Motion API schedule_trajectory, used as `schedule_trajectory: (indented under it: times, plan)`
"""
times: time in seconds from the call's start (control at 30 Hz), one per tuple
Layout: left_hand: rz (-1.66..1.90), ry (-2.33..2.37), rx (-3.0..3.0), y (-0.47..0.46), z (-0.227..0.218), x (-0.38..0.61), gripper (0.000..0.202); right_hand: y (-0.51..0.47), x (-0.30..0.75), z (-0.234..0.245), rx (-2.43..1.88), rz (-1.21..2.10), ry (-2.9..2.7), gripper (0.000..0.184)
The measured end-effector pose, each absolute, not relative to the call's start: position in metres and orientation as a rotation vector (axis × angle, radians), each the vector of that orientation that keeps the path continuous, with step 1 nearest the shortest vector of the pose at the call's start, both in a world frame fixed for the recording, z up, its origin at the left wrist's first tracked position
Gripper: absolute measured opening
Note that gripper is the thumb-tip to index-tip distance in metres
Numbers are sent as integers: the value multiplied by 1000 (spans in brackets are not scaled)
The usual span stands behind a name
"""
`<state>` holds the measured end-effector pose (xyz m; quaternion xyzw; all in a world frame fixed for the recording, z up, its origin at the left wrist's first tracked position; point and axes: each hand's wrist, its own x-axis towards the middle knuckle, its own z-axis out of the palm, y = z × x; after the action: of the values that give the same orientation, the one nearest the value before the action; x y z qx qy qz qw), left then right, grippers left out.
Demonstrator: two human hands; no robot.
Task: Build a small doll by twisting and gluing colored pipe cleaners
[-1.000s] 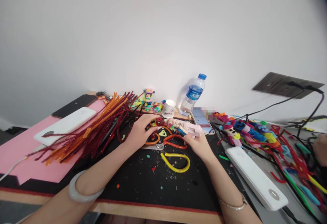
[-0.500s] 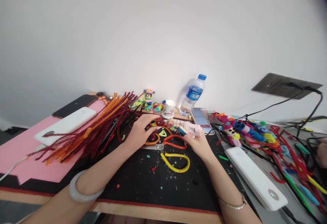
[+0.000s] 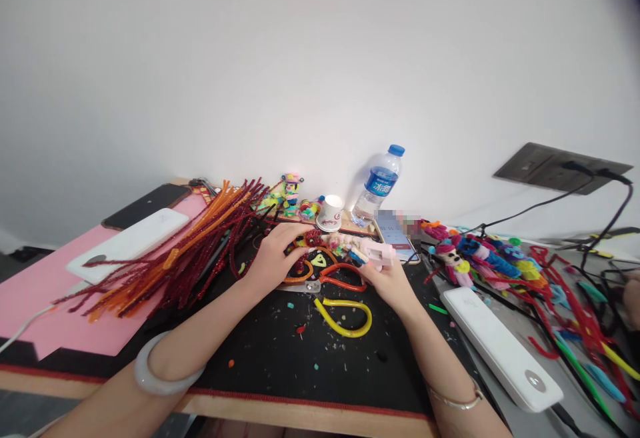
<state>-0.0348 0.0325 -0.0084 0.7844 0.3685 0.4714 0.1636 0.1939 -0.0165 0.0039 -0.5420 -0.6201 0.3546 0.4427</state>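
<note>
My left hand (image 3: 280,255) pinches a small dark red and multicoloured pipe-cleaner piece (image 3: 313,238), its fingers partly covering it. In my right hand (image 3: 387,281) is a small pale pink glue gun (image 3: 377,252), its whitish, stained front end pointing left at the dark red piece. Whether the two touch I cannot tell. Just below both hands, scissors with a yellow handle (image 3: 369,318) and orange-red loops lie on the black mat (image 3: 280,365).
Dark red and orange pipe cleaners (image 3: 185,258) are heaped at left beside a white power bank (image 3: 130,245). Behind my hands stand a paper cup (image 3: 330,215), a water bottle (image 3: 377,188) and a phone (image 3: 395,235). Pipe-cleaner figures (image 3: 480,258) and another power bank (image 3: 503,348) lie at right.
</note>
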Motion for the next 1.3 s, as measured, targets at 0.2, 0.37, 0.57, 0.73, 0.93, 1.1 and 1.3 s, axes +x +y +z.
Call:
schedule_trajectory:
  times: [0.2, 0.37, 0.57, 0.73, 0.93, 1.1, 1.3]
  plan:
    - [1349, 1053, 2247, 33, -9, -35, 29, -18, 193, 5, -1359, 878, -1539, 35]
    - [1352, 1059, 2247, 32, -8, -34, 29, -18, 193, 5, -1359, 884, -1536, 34]
    - [1354, 1042, 2243, 33, -9, -35, 29, -17, 194, 4, -1361, 860, -1551, 34]
    - [1356, 1029, 2245, 34, -11, -35, 30, -16, 196, 1, -1324, 853, -1556, 36]
    - [1363, 1024, 2256, 34, -10, -36, 29, -15, 196, 2, -1348, 863, -1565, 36]
    - [1376, 1026, 2255, 33, -8, -36, 29, -15, 196, 2, -1344, 863, -1571, 36]
    - [1368, 1031, 2257, 33, -7, -36, 28, -15, 197, 1, -1341, 857, -1574, 36]
